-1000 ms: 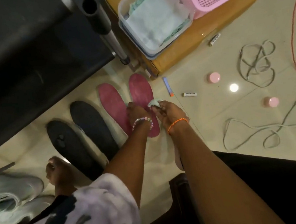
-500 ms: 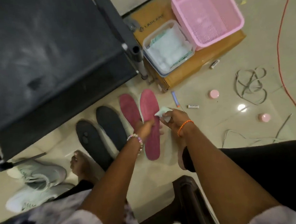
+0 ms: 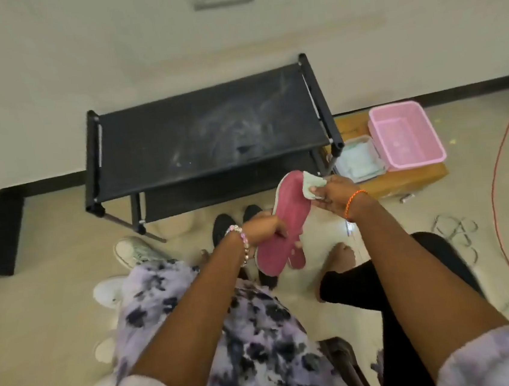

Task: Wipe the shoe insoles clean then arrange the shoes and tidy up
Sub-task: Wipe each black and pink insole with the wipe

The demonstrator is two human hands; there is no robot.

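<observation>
My left hand [image 3: 264,228] grips a pink insole [image 3: 285,217] near its middle and holds it up off the floor, toe end pointing away. My right hand [image 3: 333,195] pinches a pale green wipe [image 3: 310,185] against the insole's upper right edge. A second pink insole [image 3: 298,259] peeks out from under the held one. Two black insoles [image 3: 224,227] lie on the floor behind my left hand, mostly hidden. Pale grey-white sneakers [image 3: 135,251] sit on the floor to the left, partly covered by my patterned clothing.
A black shoe rack [image 3: 209,134] stands against the wall. To its right a cardboard box [image 3: 408,178] carries a pink basket [image 3: 404,136] and a clear tub of wipes [image 3: 358,161]. Grey laces [image 3: 455,230] and an orange cord [image 3: 498,198] lie on the floor at right.
My left hand lifted the pink insole off the floor, and my right hand brought the wipe to its upper edge. The view pulled back and up, now showing the whole rack and the wall.
</observation>
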